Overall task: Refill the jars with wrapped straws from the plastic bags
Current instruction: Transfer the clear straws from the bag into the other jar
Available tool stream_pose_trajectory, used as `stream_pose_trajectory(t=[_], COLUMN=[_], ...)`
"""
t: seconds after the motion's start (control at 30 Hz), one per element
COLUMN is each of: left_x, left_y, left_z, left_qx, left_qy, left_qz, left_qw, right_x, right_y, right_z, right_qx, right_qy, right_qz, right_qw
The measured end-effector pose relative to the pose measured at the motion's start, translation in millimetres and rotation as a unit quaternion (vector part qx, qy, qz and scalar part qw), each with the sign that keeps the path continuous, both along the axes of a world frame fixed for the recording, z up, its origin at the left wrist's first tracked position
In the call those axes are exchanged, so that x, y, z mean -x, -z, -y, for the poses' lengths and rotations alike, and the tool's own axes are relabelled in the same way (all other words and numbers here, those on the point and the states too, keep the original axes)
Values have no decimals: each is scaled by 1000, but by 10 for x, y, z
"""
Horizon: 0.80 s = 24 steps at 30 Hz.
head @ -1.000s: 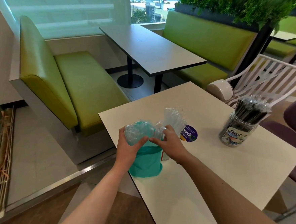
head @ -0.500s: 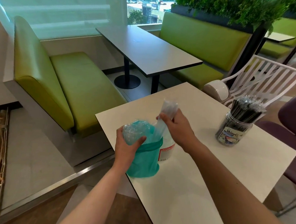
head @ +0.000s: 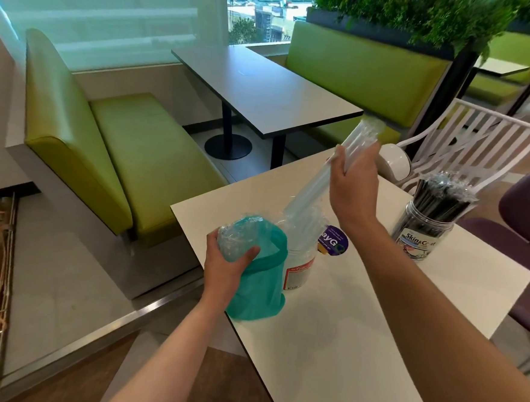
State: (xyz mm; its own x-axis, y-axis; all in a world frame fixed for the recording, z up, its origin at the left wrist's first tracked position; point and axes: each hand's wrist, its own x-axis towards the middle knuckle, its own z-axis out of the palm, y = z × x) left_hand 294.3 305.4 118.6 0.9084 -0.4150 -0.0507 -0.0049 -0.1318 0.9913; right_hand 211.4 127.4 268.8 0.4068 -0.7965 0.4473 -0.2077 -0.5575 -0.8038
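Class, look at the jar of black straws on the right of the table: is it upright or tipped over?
Upright. The jar of black straws stands on its base on the white table, label facing the camera, straws fanning out of its open top.

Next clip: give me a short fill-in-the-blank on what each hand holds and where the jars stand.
1. The right hand grips a bundle of ____ straws.
2. The left hand holds the ____ bag.
3. The jar at the table's right holds ____ straws.

Missing words: clear; teal; black

bright daylight from window (head: 113,17) | wide-angle edge bending | slight motion blur
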Motion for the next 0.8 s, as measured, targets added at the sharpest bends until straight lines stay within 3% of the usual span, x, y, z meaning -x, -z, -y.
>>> stream_pose_trajectory(t=[0.17,0.57,0.67,0.8], left_x=[6,26,14,-5], left_y=[-16,-74,-60,-54], left_z=[-14,-35,-40,-50], left_qx=[-4,4,5,8], left_qy=[-3,-9,-10,-11], left_qz=[-2,-5,-5,-12], left_qw=[1000,1000,1000,1000], right_x=[-144,-427,-454,-442], right_y=[315,1041,1045,947], right_z=[-45,-101,-122,-108], right_qx=[-40,-135,-76,93], right_qy=[-30,-91,-98,-26], right_qz=[-106,-254,-297,-271], right_qw=[993,953,947,958])
